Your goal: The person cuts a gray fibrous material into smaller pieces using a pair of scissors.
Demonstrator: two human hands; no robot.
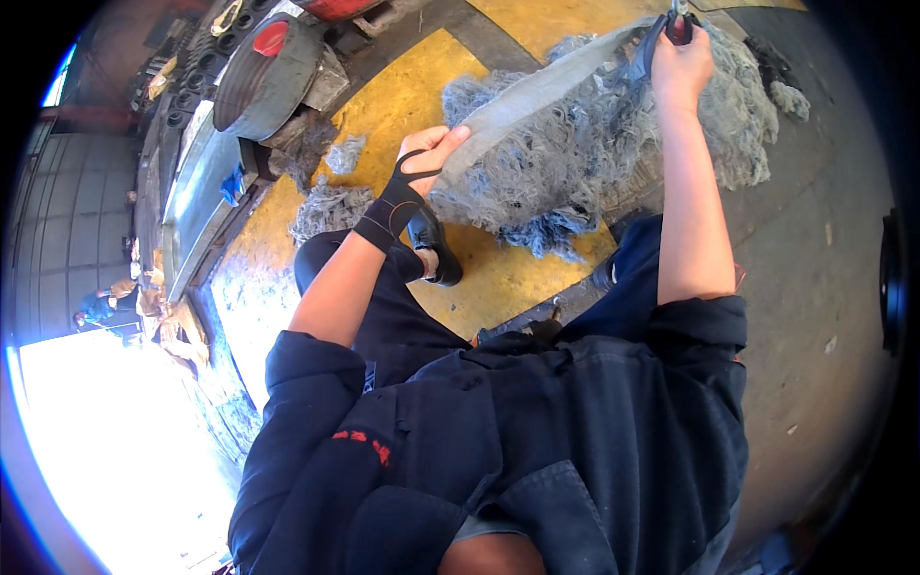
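Note:
A long grey fabric strip [546,91] is stretched diagonally between my two hands. My left hand [436,153], with a black wrist wrap [388,213], is closed on the strip's lower end, thumb on top. At the strip's far upper end, my right hand [683,62] is closed round a dark-handled tool [678,29] with a shiny metal part. Its exact kind is hard to make out. Beneath the strip and both hands lies a large heap of tangled grey fibre [613,144], darker and bluish at its near edge.
Worn yellow sheeting [412,81] lies under the heap, with grey floor [815,278] to the right. Small fibre clumps [331,211] sit at the left. A big metal drum [268,81] and a metal bench [201,192] stand farther left. My dark shoe [436,251] is near the heap.

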